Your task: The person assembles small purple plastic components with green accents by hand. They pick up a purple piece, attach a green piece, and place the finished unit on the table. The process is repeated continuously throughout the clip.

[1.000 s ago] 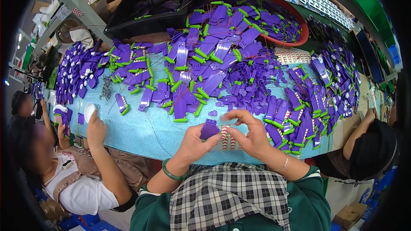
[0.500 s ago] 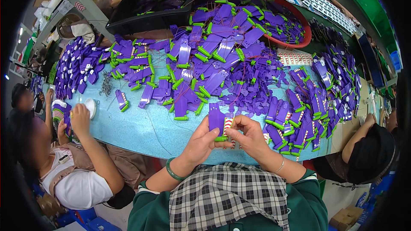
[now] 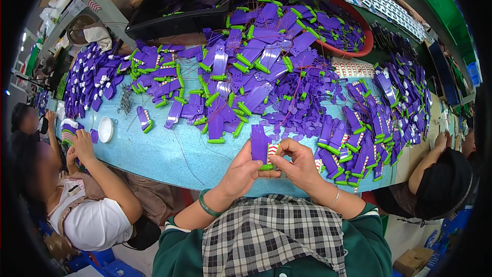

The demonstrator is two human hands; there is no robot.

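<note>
Just beyond my lap, my left hand (image 3: 240, 170) grips a flat purple plastic part (image 3: 259, 142) with a bright green end (image 3: 266, 166) toward me. A red-and-white chevron sticker (image 3: 272, 151) lies along the part's right side. The thumb and forefinger of my right hand (image 3: 298, 163) pinch at the sticker's right edge; whether it is fully stuck down I cannot tell. Beyond my hands spreads a heap of loose purple pieces (image 3: 300, 118). To my right lies a pile of purple parts with green ends (image 3: 353, 149), several bearing chevron stickers.
A chevron sticker sheet (image 3: 353, 69) lies beyond the right pile. At the back stand a black bin (image 3: 154, 30) and a red basin (image 3: 367, 46) of parts. A white bowl (image 3: 105, 130) sits left, beside a co-worker's hand (image 3: 82, 144). Another person sits at right.
My hands stay nearly in place, with the purple part shifted slightly. At left, the co-worker's raised hand has drawn down and left, away from the white bowl.
</note>
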